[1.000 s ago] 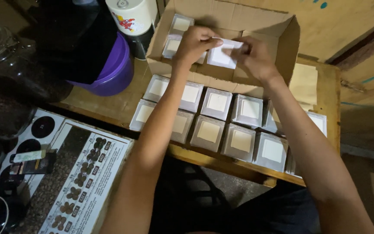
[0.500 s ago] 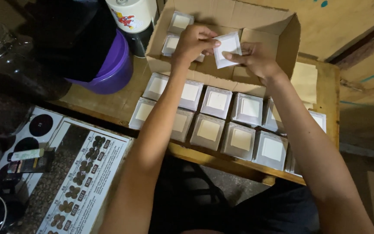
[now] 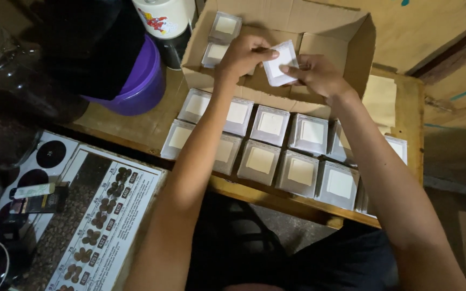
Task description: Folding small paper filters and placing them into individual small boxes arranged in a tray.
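Starting nearest: printed bean chart point(image 3: 98, 215) lower left, then two rows of small grey packets point(image 3: 276, 145) on the wooden worktop point(image 3: 400, 97). Beyond, left hand point(image 3: 244, 56) and right hand point(image 3: 316, 73) both have fingers clamped on one white-labelled packet point(image 3: 280, 63), now lifted and tilted above the open cardboard box point(image 3: 351, 37), versus lower a moment ago; packing looks ongoing.

hands point(image 3: 281, 67) raised (fingertips pinching), arms extended

Silver square packets with pale labels point(image 3: 271, 123) lie in two rows on the counter before an open cardboard box point(image 3: 319, 32), a printed bean chart point(image 3: 101, 215) lower left.
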